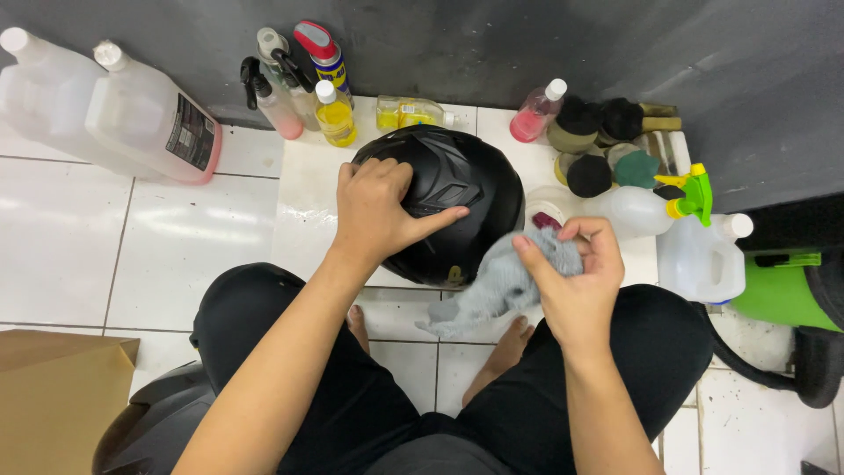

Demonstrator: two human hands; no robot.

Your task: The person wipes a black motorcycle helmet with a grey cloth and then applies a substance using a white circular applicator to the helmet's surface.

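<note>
A black helmet (444,198) is seen on the white tiled floor (176,237), between the person's knees and the dark wall (527,44). The left hand (378,211) is laid flat on the helmet's near left side, fingers spread and pressed to the shell, the thumb stretched toward the right; nothing is clamped in it. The right hand (576,273) is held just right of the helmet, closed around a bunched grey cloth (501,286), which is gripped between thumb and fingers. The cloth's loose end hangs down below the helmet's lower edge (whether it touches the shell cannot be told).

Behind the helmet, against the wall, a yellow bottle (335,114), a pink spray bottle (272,101) and a can (323,57) with a red cap are stood close together. A second pink bottle (536,114) is tilted behind and right of the helmet, beside a cluster of round pads (589,145). A white sprayer (655,207) with a green trigger is laid on its side right of the helmet, just beyond the right hand, and a white jug (703,259) is set past it. Two large clear jugs (105,110) are placed far left of the helmet. A brown box (53,396) is seen near the left knee, well apart from the helmet.
</note>
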